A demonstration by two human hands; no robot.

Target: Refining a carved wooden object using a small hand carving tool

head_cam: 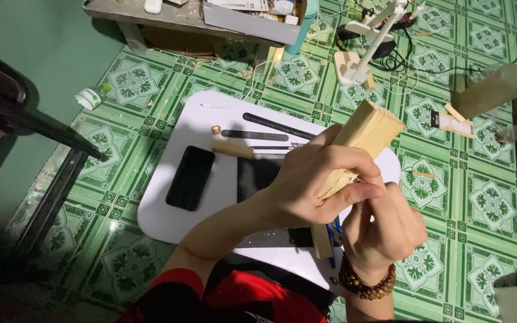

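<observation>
left hand [309, 179] clamped on pale wood block [363, 146], tilted toward 2 o'clock | right hand [387, 230] closed beneath, contents hidden | advice: brace block firmly, fingers clear of its worked end | phone [190, 177] at 9 o'clock on white desk [163, 221]

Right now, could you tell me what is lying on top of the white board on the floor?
On the white board lie a black phone, a wooden-handled tool, two dark files and a black mat. The hands and wood block cover its right part, so anything there is hidden.
</observation>
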